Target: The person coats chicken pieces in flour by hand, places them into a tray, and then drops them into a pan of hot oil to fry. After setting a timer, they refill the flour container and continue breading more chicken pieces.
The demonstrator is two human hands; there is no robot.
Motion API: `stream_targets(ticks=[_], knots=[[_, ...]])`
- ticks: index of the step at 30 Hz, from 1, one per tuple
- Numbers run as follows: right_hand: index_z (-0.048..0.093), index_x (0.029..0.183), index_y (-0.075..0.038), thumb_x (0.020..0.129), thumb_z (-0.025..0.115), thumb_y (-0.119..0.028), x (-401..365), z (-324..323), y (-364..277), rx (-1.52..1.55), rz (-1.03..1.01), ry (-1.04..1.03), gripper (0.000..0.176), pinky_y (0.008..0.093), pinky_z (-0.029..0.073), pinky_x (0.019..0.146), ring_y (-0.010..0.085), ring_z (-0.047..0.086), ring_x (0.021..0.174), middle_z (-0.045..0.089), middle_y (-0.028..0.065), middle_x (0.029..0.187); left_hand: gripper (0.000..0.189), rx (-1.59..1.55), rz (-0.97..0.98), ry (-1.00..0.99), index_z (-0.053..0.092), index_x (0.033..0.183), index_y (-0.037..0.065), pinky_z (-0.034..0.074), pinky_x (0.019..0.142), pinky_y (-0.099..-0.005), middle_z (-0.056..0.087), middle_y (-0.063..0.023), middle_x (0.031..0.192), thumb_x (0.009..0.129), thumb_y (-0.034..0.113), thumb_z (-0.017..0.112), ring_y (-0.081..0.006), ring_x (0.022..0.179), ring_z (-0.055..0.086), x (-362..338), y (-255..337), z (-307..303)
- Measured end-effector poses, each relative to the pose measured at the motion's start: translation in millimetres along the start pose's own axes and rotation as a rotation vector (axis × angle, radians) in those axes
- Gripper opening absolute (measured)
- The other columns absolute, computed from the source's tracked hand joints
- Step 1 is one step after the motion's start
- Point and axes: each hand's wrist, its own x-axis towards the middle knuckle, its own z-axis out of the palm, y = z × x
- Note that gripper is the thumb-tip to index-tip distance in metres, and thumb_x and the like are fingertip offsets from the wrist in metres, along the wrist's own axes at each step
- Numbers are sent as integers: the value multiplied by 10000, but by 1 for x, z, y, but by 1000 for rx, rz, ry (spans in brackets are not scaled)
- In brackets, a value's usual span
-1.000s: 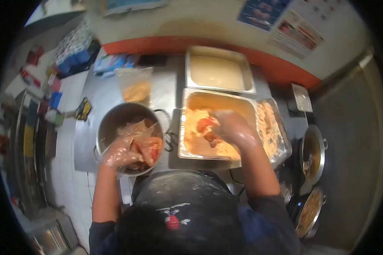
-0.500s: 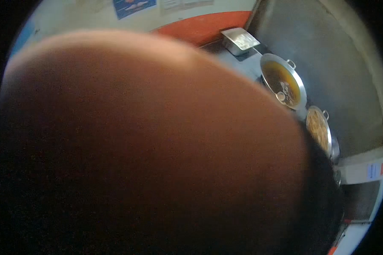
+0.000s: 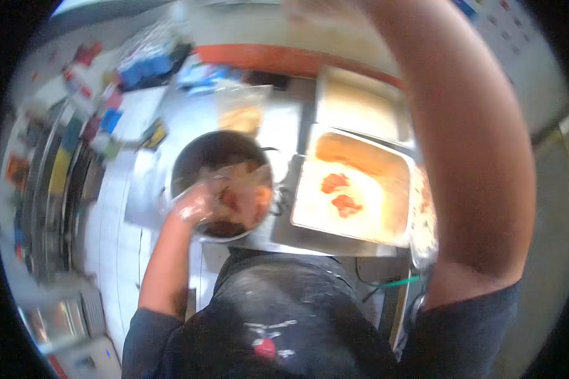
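My left hand (image 3: 196, 203), in a clear plastic covering, reaches over the rim of a deep round pot (image 3: 193, 148). Reddish pieces that look like raw meat (image 3: 240, 199) lie beside its fingers, with a see-through sheen over them. Blur hides whether the fingers grip any of it. My right arm (image 3: 471, 139) is raised across the right side, and its hand runs out past the top edge. To the right of the pot is a metal tray (image 3: 303, 189) of pale orange powder or flour, with two reddish lumps (image 3: 344, 205) on it.
Behind the tray stands another metal pan (image 3: 363, 117) with pale contents. A clear bag (image 3: 241, 114) of yellowish food sits behind the pot. Crowded shelves (image 3: 50, 170) line the left, beyond a white tiled floor (image 3: 110, 234). A green hose or cord (image 3: 401, 282) shows below the counter.
My raised arm no longer blocks most of the view. The view has swung from the wide pans at the right to the pot and tray, and my left hand now shows at the pot.
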Motion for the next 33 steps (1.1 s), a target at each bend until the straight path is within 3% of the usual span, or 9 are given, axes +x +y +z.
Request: stream_targets(ticks=[4,6,9,11,12,14,19,26,33], knots=[[809,1122,-31,983,759,-200,-34,40,-101,365,-336,-190,224,442,612,875,329,753,953,801,191,1064,1052,-3,5,139,617,1542,82,528,1177,-412,750,-192,1409,596,275,1034,-363,1342,682,-26,10,-23],[808,1125,-12,999,723,-191,-68,77,-131,673,-342,-400,235,429,622,778,346,740,826,799,217,1011,1062,12,233,33,627,1527,93,539,1165,-425,730,-205,1423,572,285,1049,-365,1346,677,-28,6,-24],[808,1101,-18,990,668,-170,-85,76,-185,248,91,-712,235,438,621,701,316,792,807,805,222,998,1020,73,163,105,640,1507,91,545,1157,-440,714,-196,1433,590,281,1044,-360,1343,675,-27,-2,-18],[820,1155,-57,977,714,-204,-95,117,-195,776,97,-469,254,497,625,892,405,791,1018,797,257,1125,992,88,140,159,645,1497,84,550,1151,-446,705,-190,1438,607,279,1038,-358,1339,674,-21,-18,-6],[820,1155,-57,977,714,-204,-95,135,-193,769,88,-474,254,497,625,892,405,791,1018,797,257,1125,903,56,64,127,652,1498,113,551,1145,-453,705,-192,1434,679,271,997,-366,1331,675,-17,-23,0],[817,1102,-40,990,717,-245,-90,160,-189,632,-359,-188,254,498,627,864,409,792,966,796,257,1065,814,21,-15,108,658,1499,141,553,1139,-459,704,-194,1429,751,264,956,-373,1324,676,-14,-23,-3],[820,1087,-72,1000,710,-257,-85,166,-197,419,-221,-276,233,497,621,827,375,795,930,805,205,1022,625,141,99,12,638,1568,303,547,1131,-483,671,-192,1489,954,278,755,-406,1311,671,-13,-25,-7],[807,1040,-68,1020,588,-267,-85,186,-226,145,-185,-168,297,510,621,789,360,811,843,791,207,895,753,155,77,16,635,1565,254,547,1139,-469,645,-200,1538,848,291,864,-407,1308,683,-28,-5,-25],[793,1122,-89,958,699,-286,-86,169,-231,438,-56,-287,273,526,612,893,441,790,928,801,220,987,733,47,-107,-145,711,1465,184,562,1091,-455,735,-207,1399,762,272,901,-396,1253,713,-20,-11,-32]])
